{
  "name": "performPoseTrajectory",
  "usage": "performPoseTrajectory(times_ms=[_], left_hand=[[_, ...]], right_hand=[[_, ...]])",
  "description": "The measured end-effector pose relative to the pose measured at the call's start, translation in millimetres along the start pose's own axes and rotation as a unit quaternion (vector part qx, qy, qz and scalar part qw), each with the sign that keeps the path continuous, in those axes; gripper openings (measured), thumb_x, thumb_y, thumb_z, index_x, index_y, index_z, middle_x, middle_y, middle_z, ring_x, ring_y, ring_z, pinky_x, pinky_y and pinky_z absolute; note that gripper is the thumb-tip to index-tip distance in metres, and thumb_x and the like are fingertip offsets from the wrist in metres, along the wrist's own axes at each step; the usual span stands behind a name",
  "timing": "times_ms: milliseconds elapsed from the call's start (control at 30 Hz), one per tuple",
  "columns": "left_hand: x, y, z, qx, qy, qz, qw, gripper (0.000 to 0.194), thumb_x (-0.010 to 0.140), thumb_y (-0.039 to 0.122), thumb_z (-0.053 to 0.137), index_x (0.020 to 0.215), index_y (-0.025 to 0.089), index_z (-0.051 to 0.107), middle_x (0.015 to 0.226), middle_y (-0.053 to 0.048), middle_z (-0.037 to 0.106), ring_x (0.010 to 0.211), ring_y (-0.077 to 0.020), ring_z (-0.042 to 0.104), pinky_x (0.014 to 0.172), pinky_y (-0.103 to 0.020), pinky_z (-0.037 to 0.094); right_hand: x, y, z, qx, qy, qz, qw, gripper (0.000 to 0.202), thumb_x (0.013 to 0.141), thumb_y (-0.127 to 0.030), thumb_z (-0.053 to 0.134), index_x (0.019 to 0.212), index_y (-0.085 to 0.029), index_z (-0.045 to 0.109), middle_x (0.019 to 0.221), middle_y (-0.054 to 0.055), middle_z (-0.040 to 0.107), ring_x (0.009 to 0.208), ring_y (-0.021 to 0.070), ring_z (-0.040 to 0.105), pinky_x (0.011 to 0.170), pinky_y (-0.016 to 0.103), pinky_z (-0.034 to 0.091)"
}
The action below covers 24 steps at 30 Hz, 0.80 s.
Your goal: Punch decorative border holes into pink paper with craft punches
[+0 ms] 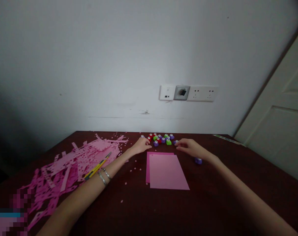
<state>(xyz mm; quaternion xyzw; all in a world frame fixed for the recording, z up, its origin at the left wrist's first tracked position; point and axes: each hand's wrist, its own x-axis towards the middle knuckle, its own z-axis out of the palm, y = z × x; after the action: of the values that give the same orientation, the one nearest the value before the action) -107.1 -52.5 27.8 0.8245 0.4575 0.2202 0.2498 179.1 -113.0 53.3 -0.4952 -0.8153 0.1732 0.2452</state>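
Small red, green and purple punches (163, 140) stand in a cluster near the back edge of the table. My left hand (140, 146) is at the cluster's left side, fingers bent and a little apart, beside a red punch. At the right side, my right hand (190, 147) has its fingertips at a purple punch (176, 142); whether it grips it is hard to tell. Another purple punch (198, 161) lies below my right wrist. Between my forearms lies a light pink sheet (167, 172) over a darker pink sheet (148, 168).
Pink punched paper strips (65, 170) are heaped on the left of the dark red table (139, 213), with a yellow cutter (97, 166) on top. Tiny paper bits are scattered nearby. A ruler-like strip (229, 140) lies at the back right. Behind is a wall with sockets (202, 93).
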Motion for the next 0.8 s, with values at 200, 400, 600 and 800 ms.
performPoseTrajectory(times_ms=[200,400,600,800], left_hand=[[24,-11,14.2,0.05,0.014,0.048,0.997,0.023,0.07,0.033,0.061,0.062,0.011,0.06,0.054,0.002,0.054,0.052,-0.0104,0.044,0.05,-0.022,0.027],[34,-10,18.9,0.064,0.017,0.053,0.996,0.03,0.07,0.039,0.062,0.06,0.011,0.061,0.049,0.002,0.051,0.047,-0.0092,0.04,0.048,-0.023,0.023],[40,-9,24.1,0.078,0.005,0.04,0.996,0.027,0.07,0.035,0.063,0.057,0.012,0.06,0.044,0.003,0.047,0.045,-0.0088,0.037,0.048,-0.024,0.021],[41,-9,26.8,0.068,0.01,0.041,0.997,0.026,0.069,0.031,0.063,0.053,0.012,0.057,0.045,0.003,0.046,0.045,-0.0088,0.037,0.047,-0.024,0.021]], right_hand=[[65,-2,54,-0.02,-0.003,-0.038,0.999,0.024,0.078,-0.027,0.053,0.096,-0.017,0.066,0.068,0.002,0.062,0.059,0.0134,0.051,0.054,0.024,0.036],[87,10,75,0.001,-0.015,-0.041,0.999,0.029,0.077,-0.02,0.052,0.103,-0.013,0.063,0.066,0.001,0.06,0.056,0.012,0.049,0.052,0.022,0.034],[90,16,82,0.022,-0.017,-0.058,0.998,0.031,0.076,-0.017,0.051,0.105,-0.011,0.062,0.066,0.001,0.061,0.059,0.0133,0.052,0.056,0.023,0.037],[91,10,83,0.014,-0.026,-0.052,0.998,0.021,0.075,-0.016,0.053,0.093,-0.013,0.064,0.067,0.002,0.061,0.057,0.0127,0.051,0.055,0.023,0.038]])
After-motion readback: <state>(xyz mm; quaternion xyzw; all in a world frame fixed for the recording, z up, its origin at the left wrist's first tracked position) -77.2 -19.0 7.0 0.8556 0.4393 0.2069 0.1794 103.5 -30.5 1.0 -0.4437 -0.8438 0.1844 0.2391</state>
